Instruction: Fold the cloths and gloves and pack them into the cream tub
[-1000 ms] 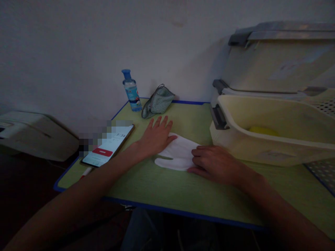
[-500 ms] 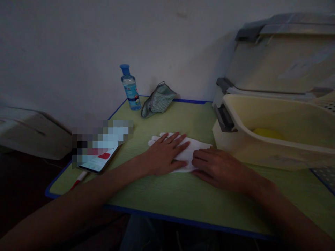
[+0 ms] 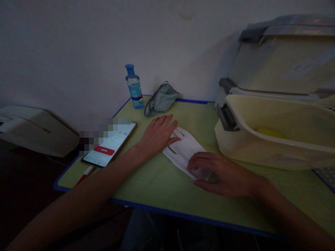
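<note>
Across the pale green, blue-edged surface [image 3: 157, 184], a flat white fabric glove [image 3: 184, 144] lies slantwise between the hands. The left hand [image 3: 155, 134] rests over its finger end, grip open and fingers spread, probably to press the cloth flat. The right hand [image 3: 225, 170] curls above the cuff, thumb apart; whether its grip pinches any fabric I cannot tell. A clear bottle with a blue cap [image 3: 136, 94] and a grey mesh pouch [image 3: 163, 99] sit near the wall, perhaps for elbow room; a cream plastic basket [image 3: 261, 150] stands to the right.
</note>
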`<state>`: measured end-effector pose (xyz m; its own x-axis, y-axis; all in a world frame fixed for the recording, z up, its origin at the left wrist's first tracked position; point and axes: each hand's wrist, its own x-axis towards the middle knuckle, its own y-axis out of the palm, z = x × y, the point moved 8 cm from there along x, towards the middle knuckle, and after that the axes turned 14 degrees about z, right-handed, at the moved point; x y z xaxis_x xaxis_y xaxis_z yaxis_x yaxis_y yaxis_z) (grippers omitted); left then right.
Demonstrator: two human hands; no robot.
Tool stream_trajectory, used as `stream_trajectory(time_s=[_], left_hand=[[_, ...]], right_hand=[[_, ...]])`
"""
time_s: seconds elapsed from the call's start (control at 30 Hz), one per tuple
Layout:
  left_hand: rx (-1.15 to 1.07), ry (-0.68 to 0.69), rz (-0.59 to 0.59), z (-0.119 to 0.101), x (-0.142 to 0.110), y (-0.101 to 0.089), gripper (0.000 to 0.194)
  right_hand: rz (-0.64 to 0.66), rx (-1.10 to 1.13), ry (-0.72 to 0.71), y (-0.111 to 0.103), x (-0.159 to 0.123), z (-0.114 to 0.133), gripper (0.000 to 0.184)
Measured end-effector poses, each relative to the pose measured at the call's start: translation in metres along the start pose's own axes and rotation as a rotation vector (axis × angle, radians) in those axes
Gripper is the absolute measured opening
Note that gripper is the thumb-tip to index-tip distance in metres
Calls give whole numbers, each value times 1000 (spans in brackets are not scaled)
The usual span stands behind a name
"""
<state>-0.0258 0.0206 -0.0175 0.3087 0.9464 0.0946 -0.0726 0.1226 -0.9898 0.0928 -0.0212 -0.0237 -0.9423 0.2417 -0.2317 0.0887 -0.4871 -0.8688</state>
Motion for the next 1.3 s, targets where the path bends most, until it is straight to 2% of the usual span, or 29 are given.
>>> stream_trajectory(time_s=[0.1, 0.17, 0.23, 0.33, 0.4, 0.53, 0.7, 0.83, 0.97, 1.1, 1.17, 1.23, 1.3], left_hand=[[-37, -211, 24, 23, -4, -8, 34], [-64, -314, 104, 36, -8, -5, 39], [-93, -352, 204, 43, -11, 3, 50], [-153, -315, 292, 45, -10, 15, 59], [-216, -289, 288, 46, -6, 20, 57], [-379, -239, 254, 47, 5, 30, 48], [-646, -169, 284, 46, 10, 43, 28], [-744, -222, 276, 48, 5, 46, 37], [-943, -221, 262, 44, 3, 47, 39], [-1165, -246, 272, 42, 2, 52, 54], [-1207, -250, 282, 41, 3, 53, 60], [-1186, -257, 298, 40, 3, 51, 57], [-1135, -234, 344, 37, 4, 49, 43]], right_hand=[[-4, 95, -83, 0, 1, 7, 22], [-25, 94, -146, 0, 1, 9, 20], [-38, 45, -159, 0, 3, 7, 22], [1, -41, -107, 8, 8, 4, 36], [5, -100, -53, 13, 12, 3, 42], [-77, -222, 61, 17, 17, 3, 48], [-122, -250, 37, 18, 18, 2, 60], [-101, -256, 52, 17, 19, -2, 67], [-80, -263, 78, 19, 22, -3, 70], [-91, -288, 87, 21, 22, -2, 70], [-102, -292, 88, 21, 22, -3, 68], [-107, -289, 84, 21, 22, -3, 67], [-104, -285, 84, 21, 23, -3, 67]])
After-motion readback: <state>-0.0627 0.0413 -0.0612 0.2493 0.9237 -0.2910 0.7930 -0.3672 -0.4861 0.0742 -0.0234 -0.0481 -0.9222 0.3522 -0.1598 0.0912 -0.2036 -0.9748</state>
